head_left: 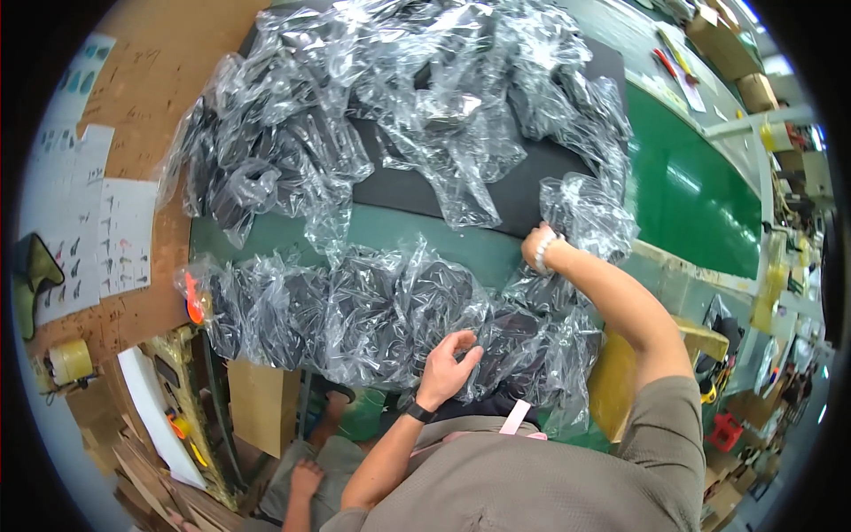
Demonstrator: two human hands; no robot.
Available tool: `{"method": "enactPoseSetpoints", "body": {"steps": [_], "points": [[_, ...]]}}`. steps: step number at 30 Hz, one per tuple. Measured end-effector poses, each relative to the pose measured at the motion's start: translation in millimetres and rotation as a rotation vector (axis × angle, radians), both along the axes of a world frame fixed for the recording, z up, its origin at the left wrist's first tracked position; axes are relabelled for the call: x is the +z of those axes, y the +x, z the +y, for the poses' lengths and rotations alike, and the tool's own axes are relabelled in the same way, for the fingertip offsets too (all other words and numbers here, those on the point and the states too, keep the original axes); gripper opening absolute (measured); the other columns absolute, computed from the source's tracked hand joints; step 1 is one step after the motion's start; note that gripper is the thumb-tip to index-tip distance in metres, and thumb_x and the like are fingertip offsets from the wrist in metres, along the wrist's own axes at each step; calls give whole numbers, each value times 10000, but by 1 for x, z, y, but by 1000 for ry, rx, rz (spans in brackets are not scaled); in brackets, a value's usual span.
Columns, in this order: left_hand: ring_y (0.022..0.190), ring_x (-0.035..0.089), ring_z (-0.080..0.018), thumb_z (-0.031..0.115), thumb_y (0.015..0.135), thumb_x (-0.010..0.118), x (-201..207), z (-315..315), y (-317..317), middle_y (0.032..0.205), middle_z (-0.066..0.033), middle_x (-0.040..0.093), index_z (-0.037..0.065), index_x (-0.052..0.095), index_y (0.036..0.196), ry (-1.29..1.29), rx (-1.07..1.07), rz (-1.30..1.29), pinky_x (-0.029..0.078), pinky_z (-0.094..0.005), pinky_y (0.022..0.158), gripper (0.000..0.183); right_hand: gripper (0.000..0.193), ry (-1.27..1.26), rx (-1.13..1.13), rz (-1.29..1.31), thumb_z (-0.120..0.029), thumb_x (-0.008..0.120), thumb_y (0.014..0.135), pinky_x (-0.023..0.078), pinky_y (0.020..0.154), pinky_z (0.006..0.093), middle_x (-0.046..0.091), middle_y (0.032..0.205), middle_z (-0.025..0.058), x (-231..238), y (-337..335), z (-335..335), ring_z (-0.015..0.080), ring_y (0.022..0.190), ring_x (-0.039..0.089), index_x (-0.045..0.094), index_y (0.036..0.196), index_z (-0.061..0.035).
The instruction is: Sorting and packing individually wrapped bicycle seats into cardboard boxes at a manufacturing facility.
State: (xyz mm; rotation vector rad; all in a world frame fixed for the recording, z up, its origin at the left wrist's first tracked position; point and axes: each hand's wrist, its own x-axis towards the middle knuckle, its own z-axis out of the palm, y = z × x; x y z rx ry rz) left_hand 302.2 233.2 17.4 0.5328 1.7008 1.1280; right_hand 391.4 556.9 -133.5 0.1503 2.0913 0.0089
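Note:
My left hand (448, 368), with a dark band at its wrist, is over the near row of clear plastic bags (363, 310) that hold dark pieces. Its thumb and fingers are apart, and nothing shows between them. My right hand (538, 246), wearing a pale bead bracelet, reaches to the near right edge of a black foam-like sheet (399, 188). The fingers there are curled in among crumpled plastic; what they grip is hidden. Just beyond that wrist lies a bunched clear bag (587, 213). A large heap of bagged dark pieces (452, 106) covers much of the black sheet.
An orange-handled tool (192, 300) lies at the left end of the near row. Printed sheets (124, 235) are on the brown board to the left. A yellowish box (612, 381) stands by my right elbow. Another person's hand (306, 479) shows at the lower left.

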Motion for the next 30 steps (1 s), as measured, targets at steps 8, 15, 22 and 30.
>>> {"method": "enactPoseSetpoints", "body": {"steps": [8,15,22,30], "points": [[915,626,-264,164,809,688,-11,30,-156,991,-155,635,-20,591,1063,19,413,436,494,-350,811,328,414,-310,-402,1089,-114,654,718,472,863,422,565,1038,161,142,-122,-27,335,998,544,566,1115,-37],[1098,546,-363,291,772,697,-85,109,-311,1186,-232,565,-55,460,1248,-72,550,766,436,-423,937,635,476,337,-434,1175,-97,657,725,473,811,399,523,1118,153,54,-202,-53,325,970,524,502,1169,-22],[1059,555,-422,259,751,703,-112,146,-355,1147,-313,520,-92,168,1400,-410,399,827,473,-475,884,912,336,258,-394,1140,-56,637,697,465,787,402,511,1019,146,43,-193,-54,321,928,520,548,1021,-38],[1106,539,-455,216,771,575,-109,99,-295,1204,-321,537,-96,357,1304,-231,393,666,423,-498,945,655,290,-7,-699,1119,-101,646,749,486,726,479,559,1007,221,49,-160,-86,408,878,583,494,981,-13]]}}
